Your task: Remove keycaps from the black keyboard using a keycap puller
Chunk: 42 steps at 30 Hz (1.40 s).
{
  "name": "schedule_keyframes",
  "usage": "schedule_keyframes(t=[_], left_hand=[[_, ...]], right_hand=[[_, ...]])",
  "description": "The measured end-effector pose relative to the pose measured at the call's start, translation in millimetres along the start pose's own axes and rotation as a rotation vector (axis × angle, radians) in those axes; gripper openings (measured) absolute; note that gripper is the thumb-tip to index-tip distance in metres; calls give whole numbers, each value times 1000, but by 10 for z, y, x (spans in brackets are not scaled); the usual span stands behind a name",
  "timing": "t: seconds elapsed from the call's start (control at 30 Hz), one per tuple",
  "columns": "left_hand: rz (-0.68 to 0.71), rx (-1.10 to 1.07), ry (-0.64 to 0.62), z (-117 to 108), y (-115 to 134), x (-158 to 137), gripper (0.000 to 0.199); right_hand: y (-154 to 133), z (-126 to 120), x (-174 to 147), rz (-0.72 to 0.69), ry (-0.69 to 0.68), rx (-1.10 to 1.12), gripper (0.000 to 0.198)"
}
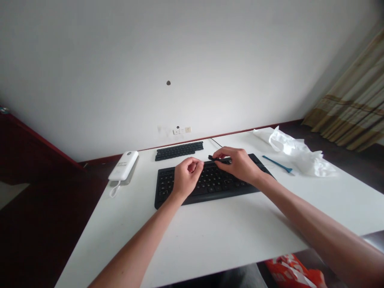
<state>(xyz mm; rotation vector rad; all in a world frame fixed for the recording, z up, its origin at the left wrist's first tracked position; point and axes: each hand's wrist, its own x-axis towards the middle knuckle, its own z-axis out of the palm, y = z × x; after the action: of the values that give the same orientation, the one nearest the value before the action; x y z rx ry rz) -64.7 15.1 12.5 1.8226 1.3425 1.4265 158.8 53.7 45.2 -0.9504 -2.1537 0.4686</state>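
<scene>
White wall fills the background, with a small socket plate [182,130] low on it and a striped curtain [354,104] at the far right. Below it stands a white table [210,236], and the person's two bare arms reach forward across it.

A black keyboard [210,182] lies flat in the middle of the table, close enough for both hands to work over its back edge. The right hand [238,164] rests over the upper right part of the keyboard, its fingertips pinched together on a small black piece [219,159] held just above the top row of keys. What the piece is cannot be told at this size. The left hand [187,176] hovers over the middle of the keyboard with its fingers curled in and the thumb pressed to the forefinger; whether it pinches anything cannot be told.

Behind the keyboard, and apart from it, lies a dark strip of keys [179,150], set parallel to it. A thin black cable [216,142] runs off from the back of the keyboard toward the wall.

To the left sits a white phone handset [123,165], well clear of the hands. To the right a slim blue tool [277,164] lies on the bare tabletop within the right hand's reach, and just beyond it is a crumpled white plastic wrapper [295,152].
</scene>
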Motion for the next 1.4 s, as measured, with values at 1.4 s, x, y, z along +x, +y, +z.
schedule_keyframes(t=[1.4], left_hand=[[-355,438,395,-1118,-993,306,40]], right_hand=[[547,456,1429,122,-731,-311,18]])
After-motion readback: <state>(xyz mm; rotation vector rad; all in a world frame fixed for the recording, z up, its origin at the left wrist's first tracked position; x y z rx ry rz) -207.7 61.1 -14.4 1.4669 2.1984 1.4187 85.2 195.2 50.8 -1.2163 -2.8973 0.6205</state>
